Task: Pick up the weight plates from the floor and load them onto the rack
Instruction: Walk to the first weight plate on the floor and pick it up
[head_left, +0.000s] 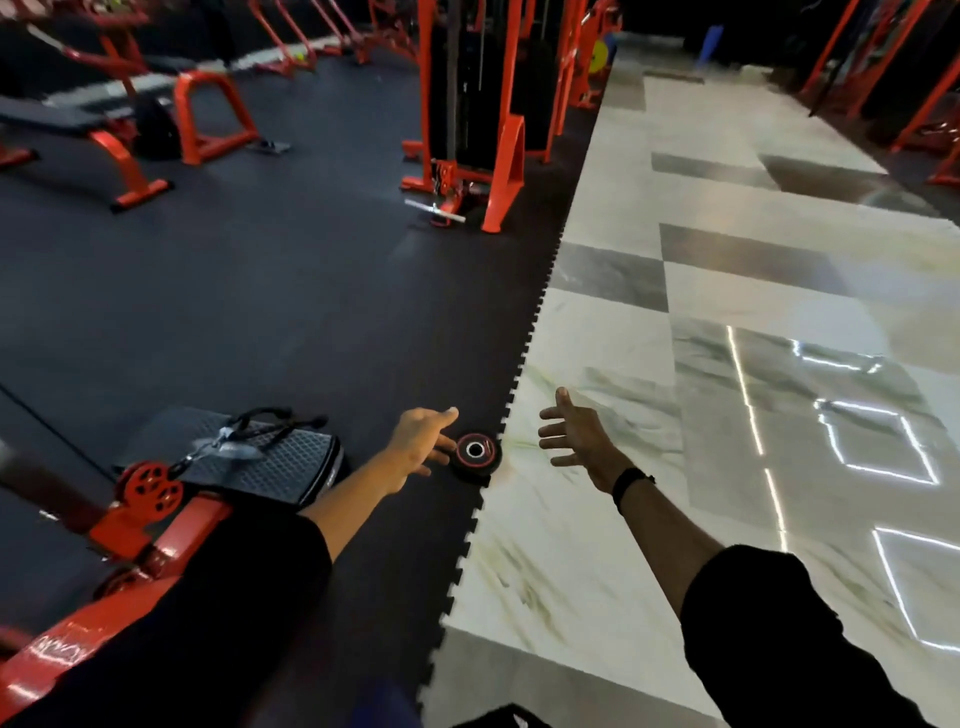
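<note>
The plates (475, 453) lay flat on the dark mat (291, 312), at its toothed edge where it met the marble floor (613, 519). They appeared as a small stack, black with a red ring around a bright central hole, the hole facing up; how many plates made up the stack could not be told.

The left hand (422, 436) was on the stack's left side, fingers extended toward it and reaching the near rim; whether they actually touched it could not be confirmed. It gripped nothing. The right hand (571, 434) hovered to the stack's right, above the marble, clearly apart from the plates, fingers spread and palm turned inward. The stack sat between the two hands, with the left the nearer.

Judgement: the pickup was not yet made, and a low flat stack would likely require fingers worked under the rim from both sides.

A tread-plate step (270, 457) with black cable handles (270, 421) stood to the left, beside a red machine frame (150, 525). No rack for the plates could be identified with confidence.
</note>
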